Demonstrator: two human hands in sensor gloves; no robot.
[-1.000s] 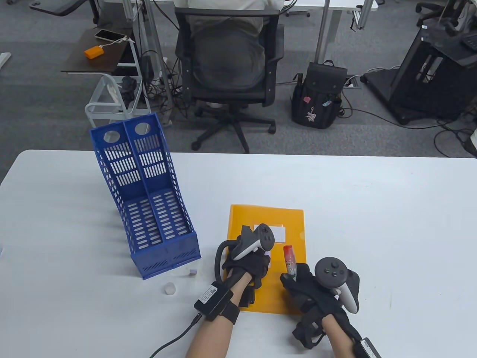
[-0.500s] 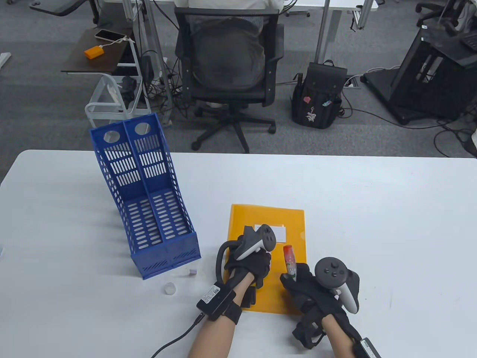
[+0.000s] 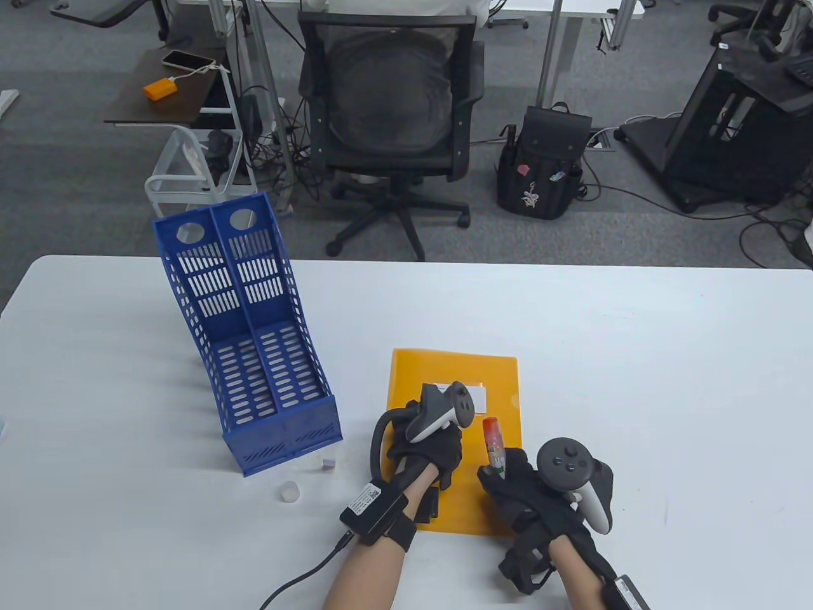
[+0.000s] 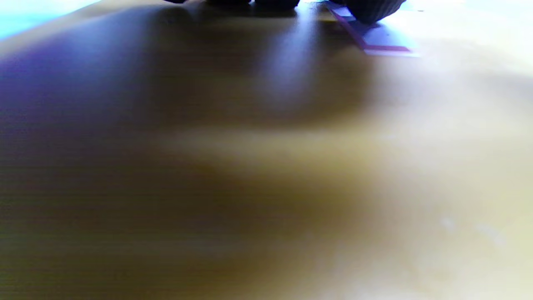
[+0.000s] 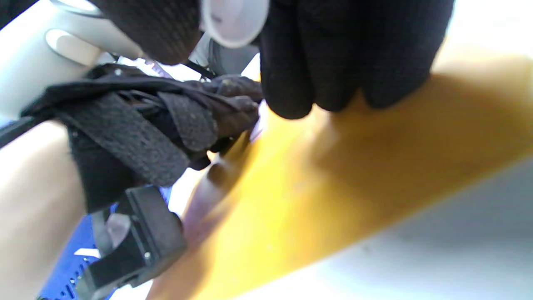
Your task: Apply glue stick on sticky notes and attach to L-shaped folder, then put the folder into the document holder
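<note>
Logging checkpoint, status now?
Left hand flat on orange folder, over the sticky note. Right hand grips glue stick, uncapped. Blue document holder empty, path unobstructed.

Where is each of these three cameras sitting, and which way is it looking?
Table view: sits high at the person's side, looking down and out over the white table to the office floor; shows both forearms, left hand and right hand.
Left wrist view: sits low on the left wrist, skimming the yellow folder; only gloved fingertips show, at the top edge.
Right wrist view: sits under the right wrist, facing the left hand; right fingers hang from the top.
All three share the folder.
</note>
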